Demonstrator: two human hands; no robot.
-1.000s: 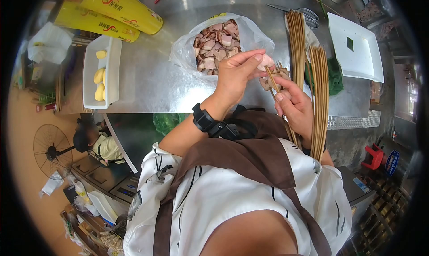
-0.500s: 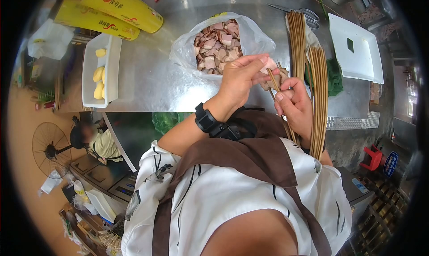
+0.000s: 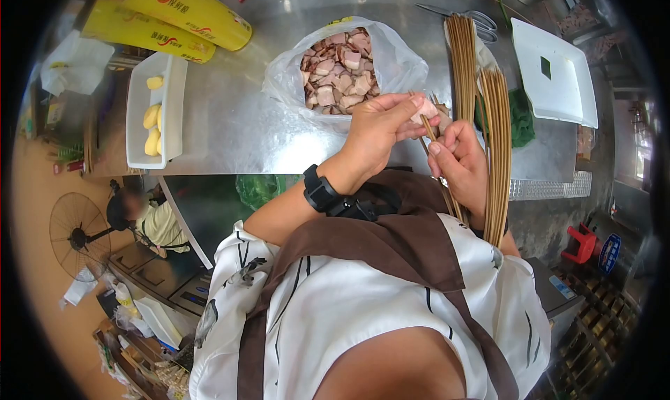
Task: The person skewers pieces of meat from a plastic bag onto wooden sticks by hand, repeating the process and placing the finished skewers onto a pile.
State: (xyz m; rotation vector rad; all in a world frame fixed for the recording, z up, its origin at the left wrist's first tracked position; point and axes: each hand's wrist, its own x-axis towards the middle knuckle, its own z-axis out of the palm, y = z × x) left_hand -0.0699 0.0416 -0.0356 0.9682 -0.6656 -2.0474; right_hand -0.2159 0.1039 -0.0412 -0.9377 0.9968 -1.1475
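Observation:
My left hand (image 3: 373,133), with a black watch on its wrist, pinches a pale slice of meat (image 3: 424,111) between thumb and fingers. The tip end of a bamboo skewer (image 3: 426,128) meets this slice. My right hand (image 3: 462,164) is closed around the skewers lower down, their shafts running toward my apron. More meat shows partly behind the fingers there; how many pieces are threaded is hidden. Just beyond my left hand, a clear plastic bag (image 3: 283,75) lies open, full of cut meat pieces (image 3: 338,72).
Bundles of bamboo skewers (image 3: 496,149) stand right of my hands, near a green cloth (image 3: 522,121), scissors (image 3: 481,24) and a white tray (image 3: 551,72). Left are a white bin (image 3: 174,114) with yellow pieces and yellow film rolls (image 3: 188,12). A person (image 3: 157,222) is farther left.
My left fingers have shifted slightly down and right with the meat slice against the skewer. My right hand stays nearly in place. The whole view has moved a little.

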